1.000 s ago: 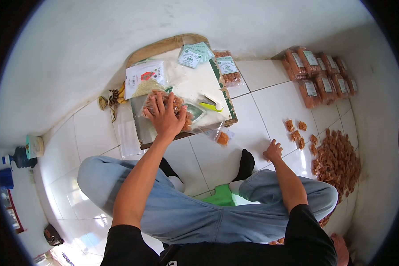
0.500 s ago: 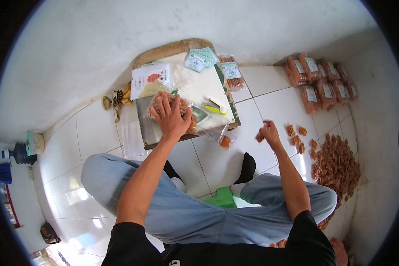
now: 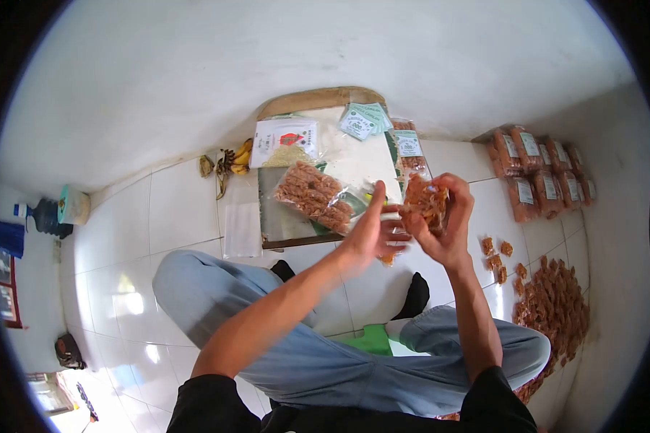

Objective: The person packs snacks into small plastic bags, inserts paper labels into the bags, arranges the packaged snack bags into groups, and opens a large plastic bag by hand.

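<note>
My right hand (image 3: pixel 452 224) pinches a small clear packet of orange-brown snack (image 3: pixel 425 203) above the right edge of the low table (image 3: pixel 278 234). Close beside it is my left hand (image 3: pixel 368 234), slightly blurred, its fingers stretched out toward the packet and nothing in its grip. On the table lies a large clear plastic bag (image 3: pixel 312 195) filled with rows of similar brown pieces. The bag's mouth end reaches behind my left hand. Part of a yellow-green tool (image 3: pixel 369 195) shows behind the left thumb, mostly covered.
Printed labels (image 3: pixel 365 120) and a white pack (image 3: pixel 285 141) lie on the table's far side. A labelled full bag (image 3: pixel 409 148) stands at its right. Stacked bags (image 3: pixel 542 173) line the right wall, near a large pile of small packets (image 3: pixel 554 303). Bananas (image 3: pixel 243 155) rest at left.
My left hand has let go of the large bag and moved right. The right hand has come up from the floor side to the table with snack in it. The whole view has shifted slightly.
</note>
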`<state>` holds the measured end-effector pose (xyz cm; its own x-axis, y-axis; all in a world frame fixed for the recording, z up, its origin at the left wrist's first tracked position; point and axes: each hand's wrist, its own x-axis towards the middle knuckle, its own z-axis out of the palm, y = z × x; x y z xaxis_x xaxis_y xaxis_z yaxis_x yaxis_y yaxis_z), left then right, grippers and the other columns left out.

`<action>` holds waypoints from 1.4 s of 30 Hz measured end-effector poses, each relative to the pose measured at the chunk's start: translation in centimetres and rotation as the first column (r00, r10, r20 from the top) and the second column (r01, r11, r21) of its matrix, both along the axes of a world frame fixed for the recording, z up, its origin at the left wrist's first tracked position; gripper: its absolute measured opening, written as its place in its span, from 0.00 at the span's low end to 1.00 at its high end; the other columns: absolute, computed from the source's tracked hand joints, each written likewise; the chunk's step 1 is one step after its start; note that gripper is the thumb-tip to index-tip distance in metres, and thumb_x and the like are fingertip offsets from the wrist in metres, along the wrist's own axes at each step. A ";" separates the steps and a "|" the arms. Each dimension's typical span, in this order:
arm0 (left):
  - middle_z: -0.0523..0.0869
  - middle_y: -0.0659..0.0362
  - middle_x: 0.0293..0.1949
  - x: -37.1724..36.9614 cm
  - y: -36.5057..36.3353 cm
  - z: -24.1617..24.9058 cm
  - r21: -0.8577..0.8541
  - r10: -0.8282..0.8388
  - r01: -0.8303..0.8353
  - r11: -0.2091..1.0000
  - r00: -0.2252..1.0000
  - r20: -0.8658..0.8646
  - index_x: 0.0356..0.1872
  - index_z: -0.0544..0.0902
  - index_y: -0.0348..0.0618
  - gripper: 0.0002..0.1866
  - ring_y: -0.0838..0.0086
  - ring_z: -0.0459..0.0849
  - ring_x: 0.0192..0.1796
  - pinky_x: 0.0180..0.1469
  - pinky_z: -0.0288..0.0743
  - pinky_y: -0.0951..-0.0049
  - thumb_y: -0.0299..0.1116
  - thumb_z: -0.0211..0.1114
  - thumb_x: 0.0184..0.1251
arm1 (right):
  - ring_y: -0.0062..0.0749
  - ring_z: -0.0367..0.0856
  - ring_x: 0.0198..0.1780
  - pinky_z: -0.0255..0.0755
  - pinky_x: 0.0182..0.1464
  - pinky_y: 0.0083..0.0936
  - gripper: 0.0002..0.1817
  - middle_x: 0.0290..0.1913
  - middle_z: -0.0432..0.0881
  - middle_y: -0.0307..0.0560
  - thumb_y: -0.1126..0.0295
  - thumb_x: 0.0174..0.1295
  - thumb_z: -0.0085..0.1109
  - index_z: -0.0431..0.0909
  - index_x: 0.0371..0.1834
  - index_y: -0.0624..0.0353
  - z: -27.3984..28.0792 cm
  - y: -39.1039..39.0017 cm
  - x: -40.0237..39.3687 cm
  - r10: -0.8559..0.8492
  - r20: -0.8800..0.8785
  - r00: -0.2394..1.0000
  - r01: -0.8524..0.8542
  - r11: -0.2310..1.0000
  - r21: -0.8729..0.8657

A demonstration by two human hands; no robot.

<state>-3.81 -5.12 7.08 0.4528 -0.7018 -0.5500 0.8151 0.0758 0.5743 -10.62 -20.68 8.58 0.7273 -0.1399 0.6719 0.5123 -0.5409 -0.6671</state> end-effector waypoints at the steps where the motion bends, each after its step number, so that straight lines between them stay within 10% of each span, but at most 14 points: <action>1: 0.83 0.59 0.48 -0.8 0.4 1.0 -0.131 -0.065 0.050 0.990 0.992 -0.112 0.62 0.69 0.46 0.44 0.69 0.85 0.46 0.50 0.78 0.63 0.77 0.45 0.65 | 0.41 0.70 0.61 0.70 0.61 0.36 0.39 0.58 0.65 0.54 0.78 0.51 0.69 0.57 0.67 0.59 -0.1 0.5 -0.1 0.013 0.001 1.000 -0.013 1.000 0.003; 4: 0.83 0.60 0.45 -1.9 0.0 2.2 -0.205 0.099 -0.110 0.972 0.993 -0.065 0.56 0.72 0.49 0.37 0.71 0.85 0.45 0.46 0.80 0.64 0.73 0.48 0.68 | 0.52 0.70 0.61 0.73 0.57 0.37 0.39 0.59 0.68 0.58 0.77 0.48 0.74 0.64 0.65 0.58 0.2 2.1 -0.3 0.022 -0.064 0.998 -0.034 0.982 -0.188; 13: 0.81 0.65 0.39 0.2 1.7 1.7 -0.140 0.230 -0.202 0.969 0.946 0.228 0.48 0.77 0.46 0.24 0.82 0.80 0.39 0.39 0.76 0.78 0.58 0.53 0.76 | 0.45 0.78 0.53 0.77 0.53 0.34 0.32 0.59 0.70 0.56 0.76 0.54 0.72 0.73 0.65 0.56 0.8 2.3 -0.1 0.115 -0.201 0.973 -0.160 0.960 -0.229; 15: 0.81 0.64 0.37 -0.1 1.1 2.4 -0.152 0.292 -0.259 0.954 0.917 0.271 0.47 0.78 0.42 0.25 0.82 0.80 0.37 0.38 0.77 0.79 0.58 0.56 0.75 | 0.41 0.79 0.57 0.78 0.55 0.31 0.29 0.59 0.74 0.55 0.80 0.60 0.65 0.70 0.67 0.60 0.9 3.7 -0.2 0.084 -0.237 0.968 -0.108 0.990 -0.090; 17: 0.82 0.63 0.35 -0.2 0.9 2.4 -0.168 0.352 -0.314 0.934 0.882 0.313 0.46 0.78 0.38 0.27 0.83 0.80 0.34 0.36 0.77 0.79 0.58 0.58 0.73 | 0.39 0.79 0.60 0.78 0.58 0.27 0.25 0.58 0.77 0.52 0.81 0.64 0.60 0.69 0.66 0.67 2.2 5.7 -0.1 0.152 -0.322 0.934 0.069 0.811 0.581; 22: 0.80 0.61 0.38 -0.8 0.4 1.4 -0.062 0.371 -0.396 0.916 0.781 0.503 0.55 0.70 0.33 0.36 0.83 0.79 0.38 0.39 0.76 0.80 0.60 0.65 0.67 | 0.37 0.83 0.55 0.79 0.57 0.28 0.23 0.56 0.81 0.52 0.81 0.65 0.58 0.70 0.64 0.69 1.2 4.7 -0.7 0.204 -0.484 0.851 0.079 0.862 0.502; 24: 0.81 0.60 0.38 -1.0 0.6 1.3 -0.014 0.356 -0.393 0.920 0.818 0.451 0.55 0.71 0.35 0.33 0.81 0.80 0.38 0.37 0.77 0.77 0.58 0.64 0.68 | 0.40 0.85 0.53 0.80 0.55 0.31 0.23 0.54 0.82 0.55 0.81 0.61 0.60 0.73 0.62 0.66 2.2 5.4 -1.0 -0.089 -0.522 0.848 0.117 0.993 0.021; 27: 0.80 0.60 0.38 -1.2 -0.3 -0.3 0.026 0.441 -0.467 0.884 0.851 0.286 0.55 0.69 0.39 0.31 0.80 0.79 0.35 0.31 0.75 0.75 0.56 0.66 0.68 | 0.48 0.85 0.50 0.79 0.54 0.34 0.23 0.53 0.81 0.57 0.82 0.57 0.60 0.76 0.58 0.64 2.6 5.8 -1.8 -0.138 -0.504 0.853 0.061 0.984 -0.167; 33: 0.82 0.60 0.31 -3.6 -0.8 -0.3 0.101 0.488 -0.483 0.870 0.872 -0.030 0.51 0.73 0.47 0.20 0.76 0.80 0.27 0.24 0.72 0.73 0.51 0.61 0.73 | 0.46 0.81 0.56 0.79 0.52 0.34 0.36 0.59 0.78 0.53 0.77 0.52 0.67 0.66 0.67 0.58 2.8 3.5 -3.6 0.038 -0.593 0.804 -0.214 0.950 -0.229; 42: 0.81 0.59 0.33 -5.7 -3.0 -2.5 -0.053 0.434 -0.437 0.898 0.899 -0.052 0.46 0.70 0.43 0.15 0.76 0.81 0.31 0.30 0.73 0.75 0.42 0.62 0.75 | 0.46 0.82 0.47 0.78 0.46 0.35 0.27 0.47 0.81 0.53 0.74 0.51 0.70 0.72 0.56 0.61 -0.1 2.9 -5.7 -0.150 -0.583 0.799 0.043 0.980 -0.193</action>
